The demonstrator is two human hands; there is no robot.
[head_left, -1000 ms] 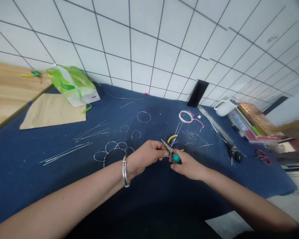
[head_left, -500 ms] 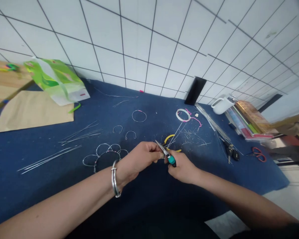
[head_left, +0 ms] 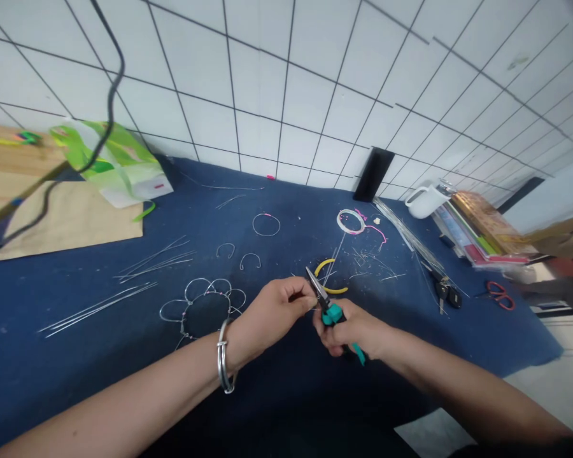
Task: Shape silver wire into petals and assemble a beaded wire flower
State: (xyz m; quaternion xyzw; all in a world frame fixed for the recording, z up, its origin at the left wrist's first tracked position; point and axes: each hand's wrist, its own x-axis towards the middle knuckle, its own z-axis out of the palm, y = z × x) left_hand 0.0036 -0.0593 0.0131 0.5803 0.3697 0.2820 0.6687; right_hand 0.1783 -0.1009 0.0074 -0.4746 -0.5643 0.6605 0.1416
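The right hand [head_left: 356,327] is holding pliers [head_left: 332,313], and more of their green handles [head_left: 358,353] are showing than before. The left hand [head_left: 274,312] is pinching what looks like thin wire [head_left: 314,310], between both hands; it is hard to see. Nearby, loops are already sitting around a wire ring [head_left: 210,293]. Two bent wires [head_left: 251,254] and straight wires [head_left: 100,310] are lying loose, seemingly left over. A black cord [head_left: 111,102] is now showing too.
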